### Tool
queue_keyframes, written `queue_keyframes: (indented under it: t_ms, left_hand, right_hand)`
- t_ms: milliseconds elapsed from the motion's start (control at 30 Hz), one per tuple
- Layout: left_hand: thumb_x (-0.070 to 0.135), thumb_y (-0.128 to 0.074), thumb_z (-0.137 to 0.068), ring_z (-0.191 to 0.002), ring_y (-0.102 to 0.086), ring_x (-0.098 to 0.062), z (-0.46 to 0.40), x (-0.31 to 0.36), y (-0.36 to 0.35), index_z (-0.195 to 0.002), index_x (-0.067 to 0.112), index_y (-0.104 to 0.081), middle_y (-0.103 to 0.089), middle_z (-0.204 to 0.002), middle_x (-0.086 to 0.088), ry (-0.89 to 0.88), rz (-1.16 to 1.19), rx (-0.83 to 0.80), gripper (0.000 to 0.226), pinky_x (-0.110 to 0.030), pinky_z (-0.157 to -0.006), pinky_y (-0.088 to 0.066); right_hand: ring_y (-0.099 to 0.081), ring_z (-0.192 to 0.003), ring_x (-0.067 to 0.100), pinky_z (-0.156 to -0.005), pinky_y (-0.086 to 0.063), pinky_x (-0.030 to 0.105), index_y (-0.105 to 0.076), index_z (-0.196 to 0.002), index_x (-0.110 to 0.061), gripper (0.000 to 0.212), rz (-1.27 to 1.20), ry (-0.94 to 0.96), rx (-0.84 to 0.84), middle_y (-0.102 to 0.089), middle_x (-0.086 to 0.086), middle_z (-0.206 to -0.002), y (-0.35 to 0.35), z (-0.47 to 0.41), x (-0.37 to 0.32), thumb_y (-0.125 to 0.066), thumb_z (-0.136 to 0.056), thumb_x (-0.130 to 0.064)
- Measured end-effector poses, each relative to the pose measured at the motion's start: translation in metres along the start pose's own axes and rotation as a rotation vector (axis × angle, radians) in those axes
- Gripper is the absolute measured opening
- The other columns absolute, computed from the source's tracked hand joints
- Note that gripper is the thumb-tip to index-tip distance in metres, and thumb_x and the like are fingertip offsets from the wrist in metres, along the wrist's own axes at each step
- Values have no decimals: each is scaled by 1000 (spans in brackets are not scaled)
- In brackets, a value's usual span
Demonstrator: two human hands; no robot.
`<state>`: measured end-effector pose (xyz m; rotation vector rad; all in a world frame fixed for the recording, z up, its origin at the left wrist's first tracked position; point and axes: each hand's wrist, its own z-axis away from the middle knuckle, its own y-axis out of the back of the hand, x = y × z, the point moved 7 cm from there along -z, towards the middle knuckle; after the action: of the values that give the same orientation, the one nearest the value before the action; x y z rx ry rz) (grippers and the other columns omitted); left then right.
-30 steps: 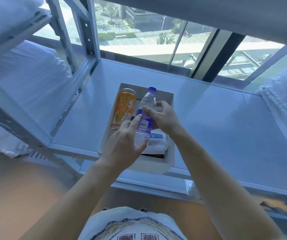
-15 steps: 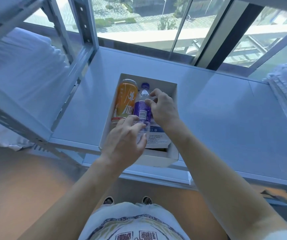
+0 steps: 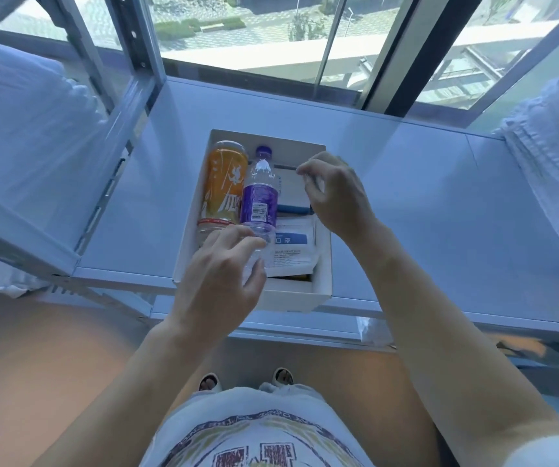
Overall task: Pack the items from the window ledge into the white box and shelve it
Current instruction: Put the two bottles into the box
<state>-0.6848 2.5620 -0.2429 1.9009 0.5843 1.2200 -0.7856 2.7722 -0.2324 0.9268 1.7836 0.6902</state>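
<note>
The white box stands on the window ledge near its front edge. Inside lie an orange drink bottle on the left, a clear water bottle with a purple label beside it, a small white-and-blue carton and a flat white packet with a blue label. My left hand curls around the water bottle's clear base at the near end of the box. My right hand hovers over the box's right side, fingers loosely apart and holding nothing.
A grey metal shelf rack stands to the left, with white folded linen on it. More white linen lies on the ledge at the right. Window glass rises just behind the ledge.
The water bottle has gone from tilted above the box to lying flat inside, next to the orange bottle. My right hand has let go of it and lifted away to the right.
</note>
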Motion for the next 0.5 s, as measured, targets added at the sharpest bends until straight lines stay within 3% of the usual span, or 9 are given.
queue_keyframes:
  t_ms: [133,300,500]
  left_hand:
    - [23,-63,-97,-109,-59,-20,2,34,-14,-117,11,-71,-66,-118,-2,-83,32,-45,25,-39,-91,-53]
    - [53,-45,-101,-110,-60,-17,11,63,-44,-122,19,-68,-66,-122,3,-110,-14,-185,46,-39,-90,-51]
    - [75,-35,-93,-102,-57,-15,1,71,-58,-101,24,-67,-64,-111,8,-68,-105,-199,60,-38,-86,-49]
  right_hand:
    - [-64,-113,20,-99,-50,46,-76,-109,-9,33,12,-25,-56,-73,2,-115,8,4,20,-48,-97,3]
    - [-57,-135,21,-102,-45,52,-72,-89,-10,46,127,60,-131,-73,-1,-113,11,15,32,-41,-75,21]
    - [-58,-130,17,-98,-45,49,-64,-80,-16,39,167,46,-100,-71,-8,-103,23,24,41,-53,-69,20]
